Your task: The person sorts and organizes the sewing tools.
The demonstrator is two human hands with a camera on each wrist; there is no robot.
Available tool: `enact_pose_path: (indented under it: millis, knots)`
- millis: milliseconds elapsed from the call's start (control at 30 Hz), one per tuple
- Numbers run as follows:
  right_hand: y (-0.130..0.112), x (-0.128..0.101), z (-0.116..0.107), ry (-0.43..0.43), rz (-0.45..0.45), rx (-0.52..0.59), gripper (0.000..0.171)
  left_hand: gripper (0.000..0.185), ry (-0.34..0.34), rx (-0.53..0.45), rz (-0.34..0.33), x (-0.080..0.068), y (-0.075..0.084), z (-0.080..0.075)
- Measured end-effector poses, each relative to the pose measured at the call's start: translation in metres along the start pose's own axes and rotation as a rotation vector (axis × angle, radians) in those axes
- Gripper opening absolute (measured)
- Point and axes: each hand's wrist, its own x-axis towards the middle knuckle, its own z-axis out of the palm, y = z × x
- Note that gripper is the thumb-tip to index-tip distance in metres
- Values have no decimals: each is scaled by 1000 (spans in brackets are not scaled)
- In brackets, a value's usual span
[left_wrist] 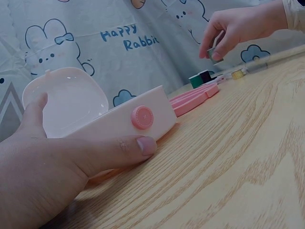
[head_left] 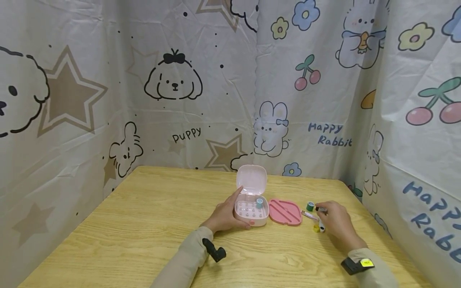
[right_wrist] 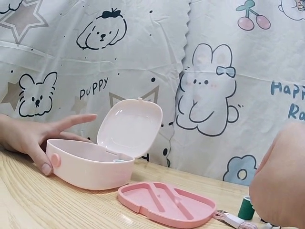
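Note:
My left hand [head_left: 225, 214] grips a pale pink sewing box [head_left: 261, 221] by its left side, with the thumb along the front near a round pink button [left_wrist: 142, 117]. Its lid [head_left: 251, 180] is raised. Inside, a light blue thread spool [head_left: 259, 203] stands among small pegs. Over on the right, my right hand [head_left: 336, 218] pinches a small grey thread spool [left_wrist: 215, 55] between thumb and fingers, above the table. Close by its fingers are a green spool [head_left: 310, 206], a black spool [left_wrist: 205, 77] and a yellow piece [head_left: 316, 228].
A pink slotted tray [head_left: 284, 212] lies flat just right of the box. Between it and the right hand lies a small pale pink and white item [head_left: 309, 215]; a white piece with a black spot [head_left: 322, 227] lies nearby. Printed curtains [head_left: 216, 100] surround the wooden table [head_left: 144, 208].

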Motion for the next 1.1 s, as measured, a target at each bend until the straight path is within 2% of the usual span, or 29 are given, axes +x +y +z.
enact_pose_path:
  millis: [500, 1100]
  knots:
    - [-25, 10, 7, -21, 1, 47, 26, 133, -1, 3, 8, 0, -1, 0]
    - [-48, 22, 19, -10, -77, 62, 25, 135, -4, 9, 7, 1, 0, -1]
